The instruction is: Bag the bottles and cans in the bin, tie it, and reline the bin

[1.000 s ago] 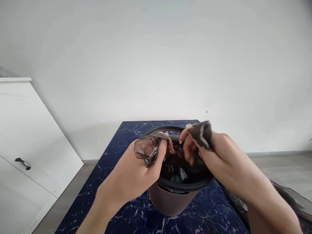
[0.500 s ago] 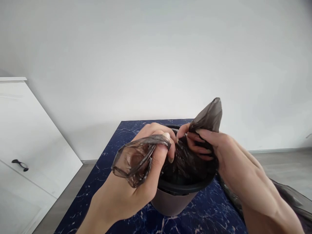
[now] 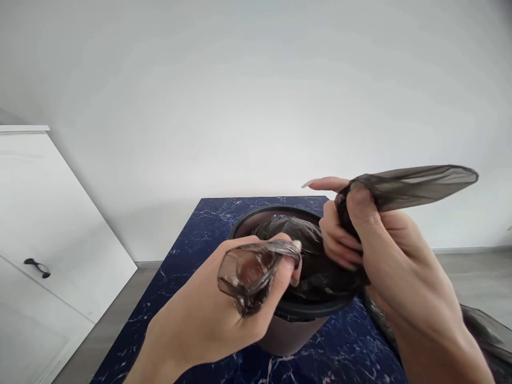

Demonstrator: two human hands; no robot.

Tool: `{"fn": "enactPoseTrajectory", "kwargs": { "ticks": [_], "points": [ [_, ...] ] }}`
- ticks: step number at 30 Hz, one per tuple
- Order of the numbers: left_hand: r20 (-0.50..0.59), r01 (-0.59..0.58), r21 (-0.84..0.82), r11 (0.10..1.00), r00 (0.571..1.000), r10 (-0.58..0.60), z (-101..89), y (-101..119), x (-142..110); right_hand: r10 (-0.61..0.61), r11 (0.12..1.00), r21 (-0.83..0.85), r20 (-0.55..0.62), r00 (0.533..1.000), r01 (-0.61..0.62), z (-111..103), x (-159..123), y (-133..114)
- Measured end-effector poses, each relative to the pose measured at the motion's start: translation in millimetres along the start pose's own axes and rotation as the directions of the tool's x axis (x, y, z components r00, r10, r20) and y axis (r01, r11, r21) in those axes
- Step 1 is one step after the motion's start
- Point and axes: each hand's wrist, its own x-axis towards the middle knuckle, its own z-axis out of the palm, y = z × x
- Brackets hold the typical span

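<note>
A dark round bin [image 3: 294, 333] with a black rim stands on a blue marbled tabletop. Inside it lies a thin, see-through black garbage bag [image 3: 294, 228], bunched up. My left hand [image 3: 236, 298] is closed at the bin's near left side, pinching one gathered handle of the bag between thumb and fingers; the loop hangs over the back of the hand. Over the bin's right side, my right hand [image 3: 384, 240] grips another gathered handle, its thumb pressed on the film and its index finger stretched out. That handle's loose end sticks out to the right.
The blue marbled table [image 3: 184, 261] stands against a pale wall [image 3: 256, 106]. To the left is a white cabinet [image 3: 52, 213] with a black handle [image 3: 37, 268]. More dark plastic film [image 3: 486, 333] lies at the lower right.
My right hand has moved right and slightly up, drawing its handle out longer. My left hand has shifted a little right and down, still holding its handle. More of the bin's far rim shows.
</note>
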Motion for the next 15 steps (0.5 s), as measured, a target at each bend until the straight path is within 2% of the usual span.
{"fn": "enactPoseTrajectory", "kwargs": {
  "ticks": [2, 4, 6, 8, 10, 13, 15],
  "points": [
    [-0.057, 0.036, -0.030, 0.999, 0.998, -0.038, -3.4, 0.0, 3.1, -0.021, 0.998, -0.063, -0.044, 0.999, 0.018, -2.9, -0.1, 3.0],
    [-0.167, 0.072, -0.054, 0.996, 0.983, -0.081, -6.6, -0.9, 7.0, -0.021, 0.991, -0.133, -0.058, 0.998, 0.013, -5.9, -0.8, 4.6],
    [-0.284, 0.081, -0.085, 0.993, 0.953, -0.102, -9.2, -2.9, 10.6, -0.003, 0.980, -0.200, -0.017, 1.000, 0.000, -7.6, -2.5, 4.4],
    [-0.345, 0.062, -0.127, 0.990, 0.933, -0.103, -11.3, -5.3, 13.0, 0.013, 0.971, -0.239, 0.059, 0.998, 0.002, -7.0, -5.0, 2.9],
    [-0.331, 0.051, -0.179, 0.983, 0.937, -0.109, -13.1, -7.2, 13.9, 0.029, 0.965, -0.261, 0.130, 0.991, 0.006, -4.9, -7.2, 1.2],
    [-0.239, 0.061, -0.272, 0.960, 0.962, -0.129, -13.9, -8.0, 13.2, 0.056, 0.937, -0.349, 0.175, 0.983, 0.009, -2.4, -7.7, 1.1],
    [-0.170, 0.080, -0.309, 0.948, 0.976, -0.138, -13.0, -7.8, 12.2, 0.031, 0.892, -0.447, 0.199, 0.980, 0.063, -2.4, -5.9, 3.0]
  ]
}}
